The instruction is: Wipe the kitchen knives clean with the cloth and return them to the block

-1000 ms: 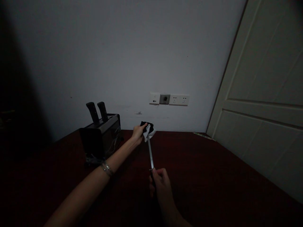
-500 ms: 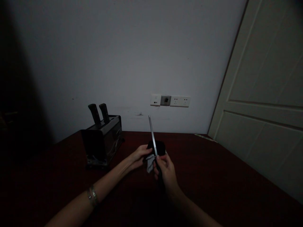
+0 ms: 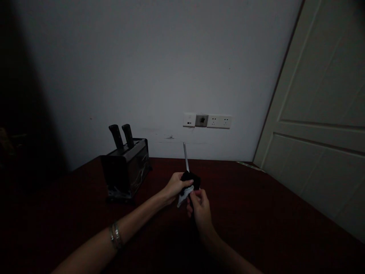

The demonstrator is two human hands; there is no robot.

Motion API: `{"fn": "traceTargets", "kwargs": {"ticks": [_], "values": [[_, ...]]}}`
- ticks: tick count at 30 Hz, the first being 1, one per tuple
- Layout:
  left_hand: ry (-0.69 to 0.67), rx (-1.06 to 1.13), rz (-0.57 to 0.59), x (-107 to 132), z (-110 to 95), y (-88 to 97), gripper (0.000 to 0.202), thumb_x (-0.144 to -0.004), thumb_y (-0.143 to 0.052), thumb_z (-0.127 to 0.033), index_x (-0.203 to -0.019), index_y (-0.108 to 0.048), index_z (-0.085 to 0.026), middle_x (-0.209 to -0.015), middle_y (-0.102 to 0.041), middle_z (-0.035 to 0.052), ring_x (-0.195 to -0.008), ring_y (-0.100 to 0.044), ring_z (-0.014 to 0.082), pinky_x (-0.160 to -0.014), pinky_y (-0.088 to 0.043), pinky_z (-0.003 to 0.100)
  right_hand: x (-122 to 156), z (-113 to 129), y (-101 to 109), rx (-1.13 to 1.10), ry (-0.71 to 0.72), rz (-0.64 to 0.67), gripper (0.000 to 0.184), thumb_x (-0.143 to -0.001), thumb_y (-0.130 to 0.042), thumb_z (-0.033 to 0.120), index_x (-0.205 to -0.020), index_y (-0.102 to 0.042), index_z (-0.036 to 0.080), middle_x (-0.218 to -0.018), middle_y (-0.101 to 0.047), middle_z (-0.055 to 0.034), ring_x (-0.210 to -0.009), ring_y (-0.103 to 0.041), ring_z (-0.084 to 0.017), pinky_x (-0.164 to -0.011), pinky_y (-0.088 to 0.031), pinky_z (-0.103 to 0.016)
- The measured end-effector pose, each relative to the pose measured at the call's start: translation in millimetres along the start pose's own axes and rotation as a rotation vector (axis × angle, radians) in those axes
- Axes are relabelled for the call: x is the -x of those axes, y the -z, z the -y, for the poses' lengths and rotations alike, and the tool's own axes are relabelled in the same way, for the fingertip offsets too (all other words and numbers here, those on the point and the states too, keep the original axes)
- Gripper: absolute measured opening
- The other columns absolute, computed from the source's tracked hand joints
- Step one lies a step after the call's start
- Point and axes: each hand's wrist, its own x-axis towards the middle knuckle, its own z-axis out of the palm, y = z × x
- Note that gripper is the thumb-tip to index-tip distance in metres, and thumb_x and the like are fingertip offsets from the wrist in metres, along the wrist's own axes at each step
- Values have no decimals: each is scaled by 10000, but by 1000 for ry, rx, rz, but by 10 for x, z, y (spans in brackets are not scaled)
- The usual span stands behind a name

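My right hand (image 3: 202,211) is closed around the dark handle of a sharpening steel (image 3: 186,156), a long thin metal rod. The rod points up and away from me, tilted a little left. My left hand (image 3: 176,187) pinches a black cloth (image 3: 191,177) with a whitish-grey part (image 3: 184,195) hanging below. The cloth is folded over the lower part of the rod, just above the handle, and hides it there. Most of the handle is lost in shadow and behind my right fingers.
A dark knife block (image 3: 125,165) with two black-handled knives (image 3: 121,136) stands on the left of the reddish-brown table (image 3: 242,205). Behind are a wall with sockets (image 3: 218,121) and, at the right, a pale door (image 3: 319,114). The light is dim.
My left hand has moved right and brought the cloth over the base of the rod, which lay bare in front of it before. My right hand keeps its grip.
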Motion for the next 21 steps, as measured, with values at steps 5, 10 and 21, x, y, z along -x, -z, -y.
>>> {"fn": "traceTargets", "kwargs": {"ticks": [5,10,21], "values": [[-43,8,-63,-201,-133,0,191,-527,-738,-197,-611,-612,-80,-522,-569,15,-444,-485,81,-439,-336,186,7,15,8,13,12,7,422,-618,-611,561,-683,-382,212,-477,-462,101,-306,-343,-28,-278,-266,-139],[-73,10,-154,-482,-340,124,159,-562,-725,-152,-555,-583,-81,-470,-554,21,-389,-457,70,-389,-311,181,90,-3,31,34,-22,17,416,-634,-607,555,-680,-379,211,-484,-468,96,-315,-345,-29,-278,-246,-132],[-261,144,-377,-736,-896,378,153,-639,-699,-174,-718,-598,-91,-607,-631,43,-528,-585,125,-545,-501,264,189,27,36,117,53,68,336,-692,-599,484,-702,-413,204,-492,-488,80,-349,-379,-49,-294,-282,-144]]}}
